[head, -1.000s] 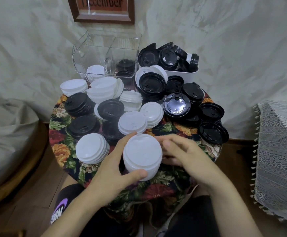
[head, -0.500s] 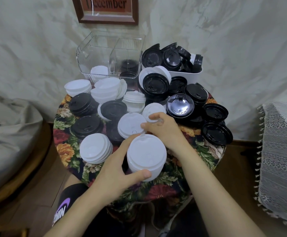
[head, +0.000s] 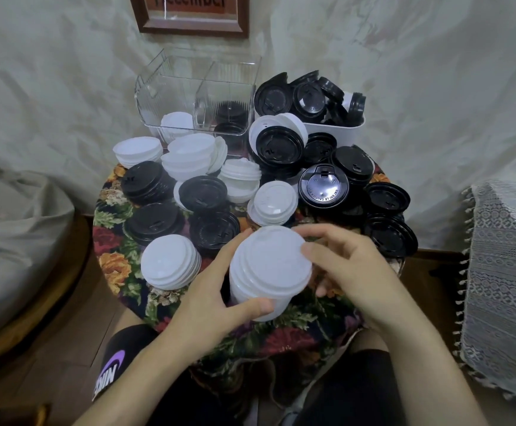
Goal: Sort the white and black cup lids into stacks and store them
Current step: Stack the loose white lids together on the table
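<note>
The round, floral-clothed surface [head: 118, 272] is crowded with black lids [head: 322, 187] and short white stacks [head: 169, 265]. At its far edge stands a clear divided bin [head: 170, 87], with white lids in its left compartment and black ones in its right. At the front is the tall white stack [head: 244, 290], leaning slightly. The left hand [head: 207, 305] is wrapped round its side, thumb in front. The right hand [head: 352, 272] curls over the top lid [head: 276, 256], fingertips on its rim. To seat that lid well, probably brace the column, centre the rim, and press evenly all round until it nests, so that nothing leans.
</note>
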A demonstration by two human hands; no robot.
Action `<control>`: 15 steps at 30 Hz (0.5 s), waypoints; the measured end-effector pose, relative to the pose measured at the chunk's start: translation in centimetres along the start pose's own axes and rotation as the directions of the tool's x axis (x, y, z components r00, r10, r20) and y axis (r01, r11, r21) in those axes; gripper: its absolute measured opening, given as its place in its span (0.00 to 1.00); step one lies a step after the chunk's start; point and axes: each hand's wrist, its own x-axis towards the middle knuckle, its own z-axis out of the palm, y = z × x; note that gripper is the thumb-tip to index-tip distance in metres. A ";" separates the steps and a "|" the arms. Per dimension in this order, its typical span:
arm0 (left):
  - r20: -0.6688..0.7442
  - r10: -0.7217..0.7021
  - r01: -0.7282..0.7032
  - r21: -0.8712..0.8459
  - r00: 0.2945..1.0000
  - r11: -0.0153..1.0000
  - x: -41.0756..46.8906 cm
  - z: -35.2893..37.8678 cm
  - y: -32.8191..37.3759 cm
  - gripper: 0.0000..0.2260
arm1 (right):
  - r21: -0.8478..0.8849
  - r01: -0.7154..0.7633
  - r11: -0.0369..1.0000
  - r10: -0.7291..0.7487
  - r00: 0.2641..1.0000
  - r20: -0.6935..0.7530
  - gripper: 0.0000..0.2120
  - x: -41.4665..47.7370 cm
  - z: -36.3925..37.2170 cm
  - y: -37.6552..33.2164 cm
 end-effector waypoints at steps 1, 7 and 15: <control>0.002 0.002 -0.001 -0.008 1.000 1.000 0.1 0.0 0.1 0.44 | -0.039 0.018 0.999 -0.018 1.000 -0.013 0.11 -0.2 0.3 0.2; -0.003 0.010 -0.010 -0.026 1.000 1.000 -0.1 0.1 0.1 0.46 | -0.118 0.045 0.992 -0.052 0.997 -0.061 0.12 -1.1 0.8 0.7; 0.046 0.047 -0.046 -0.013 0.998 0.999 -0.3 -0.2 0.0 0.33 | -0.189 0.121 0.974 -0.079 0.973 0.217 0.30 -1.7 0.2 0.2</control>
